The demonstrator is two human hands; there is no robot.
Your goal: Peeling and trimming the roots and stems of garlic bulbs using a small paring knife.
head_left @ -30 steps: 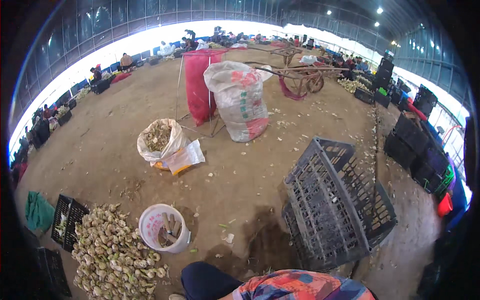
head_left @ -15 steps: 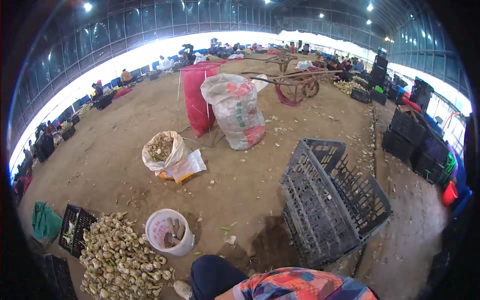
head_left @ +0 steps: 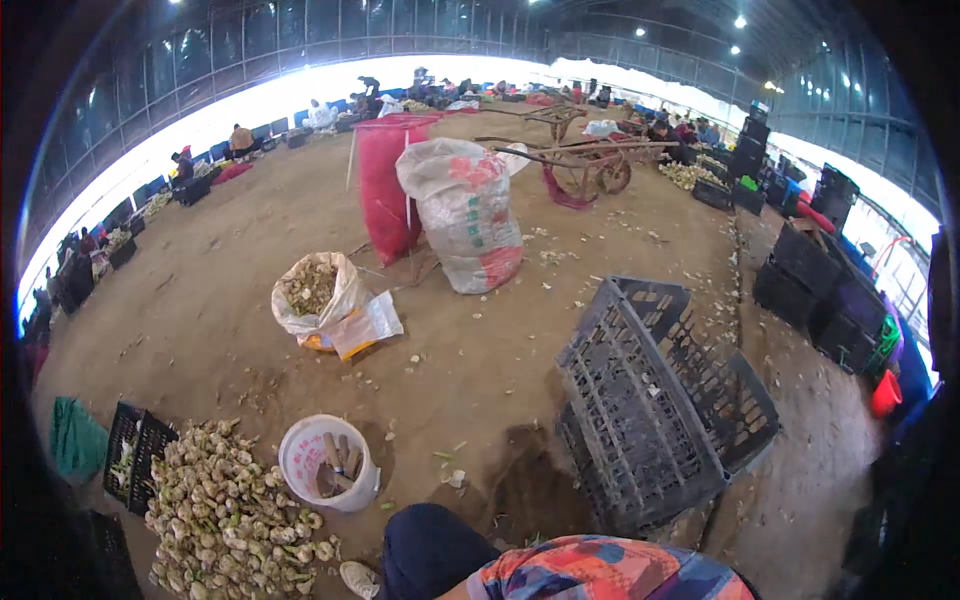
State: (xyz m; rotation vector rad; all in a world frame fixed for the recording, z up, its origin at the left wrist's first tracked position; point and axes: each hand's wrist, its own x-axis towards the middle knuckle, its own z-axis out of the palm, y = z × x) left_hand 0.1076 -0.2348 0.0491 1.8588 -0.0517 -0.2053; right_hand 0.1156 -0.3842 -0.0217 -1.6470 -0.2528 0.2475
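Neither of my hands shows; both lie outside the picture. A patterned orange and blue sleeve (head_left: 600, 570) of mine crosses the lower edge, with a bit of bare arm at its cuff. Beside it are my dark trouser knee (head_left: 430, 550) and a light shoe (head_left: 358, 578). To the left of the shoe spreads a heap of garlic bulbs (head_left: 225, 510) on the ground. A white bucket (head_left: 364, 488) with several short handle-like brown pieces (head_left: 342, 455) inside stands by the heap. To the right of my knee, a grey plastic crate (head_left: 640, 420) rests tilted on another crate.
Ahead stands an open sack (head_left: 345, 290) of garlic scraps. Behind it are a red mesh bag (head_left: 385, 190) on a frame and a full white sack (head_left: 465, 225). Farther off are a wooden cart (head_left: 590, 165) and people at work. Dark crates (head_left: 820, 290) line the right; a black crate (head_left: 138, 450) stands left.
The whole view has shifted slightly, so most things appear a little farther left and higher. The bucket, garlic heap and crates keep their places relative to one another.
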